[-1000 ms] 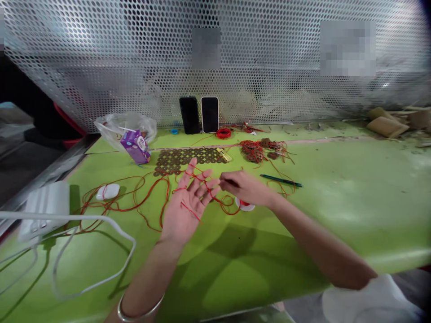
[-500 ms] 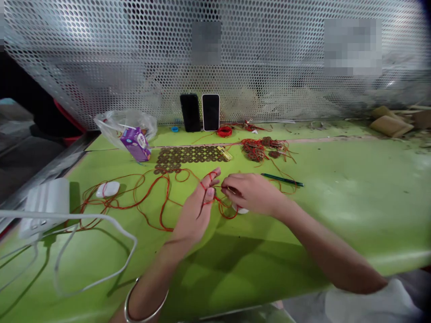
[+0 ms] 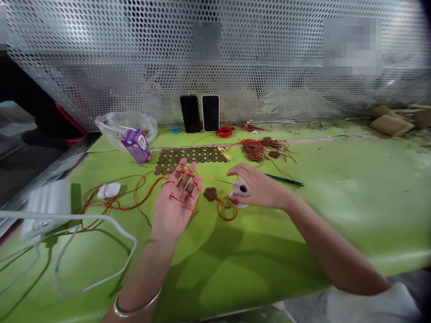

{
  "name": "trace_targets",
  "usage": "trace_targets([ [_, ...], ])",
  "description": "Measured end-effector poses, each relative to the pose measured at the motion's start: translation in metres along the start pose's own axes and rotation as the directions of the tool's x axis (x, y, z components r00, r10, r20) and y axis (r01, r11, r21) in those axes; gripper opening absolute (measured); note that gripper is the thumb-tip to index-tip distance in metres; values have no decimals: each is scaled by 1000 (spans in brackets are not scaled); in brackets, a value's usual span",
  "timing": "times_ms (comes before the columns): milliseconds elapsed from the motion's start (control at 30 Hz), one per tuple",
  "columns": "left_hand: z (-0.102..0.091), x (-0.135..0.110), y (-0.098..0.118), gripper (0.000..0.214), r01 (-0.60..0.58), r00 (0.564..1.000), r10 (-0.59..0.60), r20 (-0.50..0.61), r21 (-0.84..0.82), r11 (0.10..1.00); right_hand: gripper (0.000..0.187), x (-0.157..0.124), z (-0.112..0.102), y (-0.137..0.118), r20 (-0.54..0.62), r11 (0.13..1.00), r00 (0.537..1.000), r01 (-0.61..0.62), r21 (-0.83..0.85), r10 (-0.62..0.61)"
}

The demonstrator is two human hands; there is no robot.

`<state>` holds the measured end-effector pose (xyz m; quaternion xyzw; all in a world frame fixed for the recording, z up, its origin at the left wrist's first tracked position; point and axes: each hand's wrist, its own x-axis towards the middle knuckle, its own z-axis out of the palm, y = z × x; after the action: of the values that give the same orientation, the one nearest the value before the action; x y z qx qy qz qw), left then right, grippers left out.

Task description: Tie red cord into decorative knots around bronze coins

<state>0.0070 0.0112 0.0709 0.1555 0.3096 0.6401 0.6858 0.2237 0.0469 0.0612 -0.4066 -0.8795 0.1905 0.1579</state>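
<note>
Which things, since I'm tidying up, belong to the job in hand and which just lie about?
Seemingly in the job: red cord on the left hand; white spool at the right hand; brown disc cluster; rows of brown discs; corded disc bundle.

Seemingly just lying about: purple carton; black phone; white-edged phone; white case.

The green table carries a coin cluster between the left hand and the right hand. Beyond the left lie coins; beyond the right, a pen; left of both, red cord and a white case.
</note>
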Motion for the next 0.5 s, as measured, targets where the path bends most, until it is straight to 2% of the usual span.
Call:
trace_targets([
  [133,-2,3,2,41,-28,999,27,-25,-48,998,31,-21,-27,13,126,993,986,98,70,-106],
  [200,-1,3,0,40,-13,999,12,-35,-36,999,25,-34,-39,20,100,992,988,113,63,-119],
  [367,1,-1,-4,38,29,999,-29,-35,12,1000,18,-51,-51,24,19,1000,1000,4,-20,-3],
  [500,0,-2,-3,40,7,1000,-7,-1,70,998,18,-49,-46,11,57,996,996,-61,-62,64],
])
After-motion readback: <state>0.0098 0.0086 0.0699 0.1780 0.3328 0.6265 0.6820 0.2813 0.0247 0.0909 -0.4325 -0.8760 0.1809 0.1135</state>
